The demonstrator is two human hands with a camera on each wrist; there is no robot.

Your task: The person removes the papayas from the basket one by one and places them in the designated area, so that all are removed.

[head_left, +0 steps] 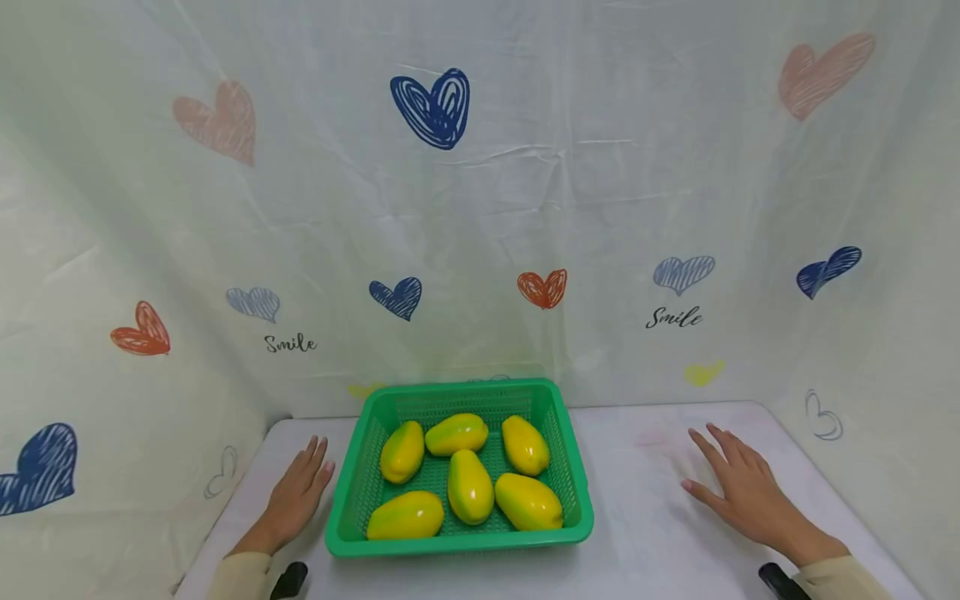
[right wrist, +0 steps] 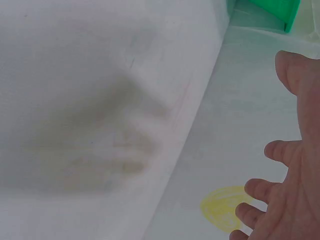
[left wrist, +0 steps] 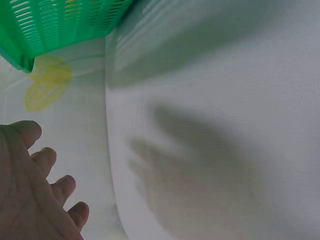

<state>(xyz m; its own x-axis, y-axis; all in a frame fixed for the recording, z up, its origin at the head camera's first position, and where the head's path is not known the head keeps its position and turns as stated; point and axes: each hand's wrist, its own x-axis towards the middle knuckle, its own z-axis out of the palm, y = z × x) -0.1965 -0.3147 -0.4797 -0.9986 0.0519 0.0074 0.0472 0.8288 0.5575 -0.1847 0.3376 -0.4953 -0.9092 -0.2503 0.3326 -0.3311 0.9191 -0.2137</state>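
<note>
A green plastic basket with perforated walls stands on the white-covered table. Several yellow papayas with greenish streaks lie apart inside it, among them a middle papaya and a papaya at the front left. My left hand hovers just left of the basket, fingers extended, holding nothing. Over the right side of the table is my right hand, its fingers spread and holding nothing. In the left wrist view, the hand casts a shadow on the cloth below. Similar shadows lie beneath the right hand.
A white curtain printed with hearts and the word Smile hangs behind the table and along both sides. The white table extends to both sides of the basket. A black wrist strap piece shows at the left sleeve.
</note>
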